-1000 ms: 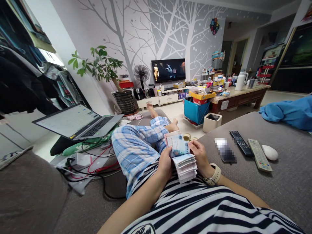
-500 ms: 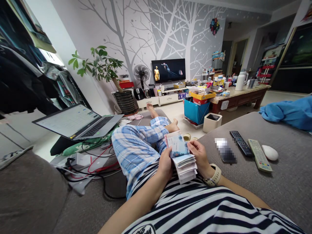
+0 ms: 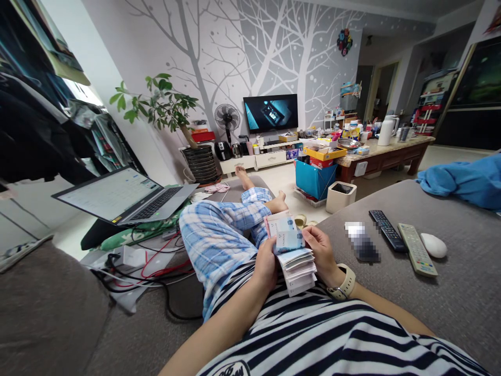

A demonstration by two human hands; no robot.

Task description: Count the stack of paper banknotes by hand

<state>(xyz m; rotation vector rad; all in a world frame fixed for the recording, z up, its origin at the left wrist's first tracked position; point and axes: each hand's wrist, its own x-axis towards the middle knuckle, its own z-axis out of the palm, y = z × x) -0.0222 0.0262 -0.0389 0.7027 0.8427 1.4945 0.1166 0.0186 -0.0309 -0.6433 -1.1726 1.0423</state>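
Note:
A stack of banknotes (image 3: 299,269) is held over my lap, its lower part fanned and bent down toward my striped shirt. My left hand (image 3: 266,263) is closed round the stack's left side, thumb on top. At the upper right, my right hand (image 3: 319,248), with a beige watch (image 3: 343,283) on its wrist, pinches the edge of a blue-and-white banknote (image 3: 290,240). Behind that note, more blue and pinkish notes stand upright. The fingers under the stack are hidden.
An open laptop (image 3: 129,201) sits at the left above tangled cables (image 3: 156,277). On the sofa to the right lie a blurred dark object (image 3: 363,243), a black remote (image 3: 387,231), a beige remote (image 3: 417,249) and a white mouse (image 3: 433,245). A bin (image 3: 341,197) stands beyond.
The top blue note has shifted downward under my right fingers, so more of the note behind it shows. My left hand stays in place. The television picture is different.

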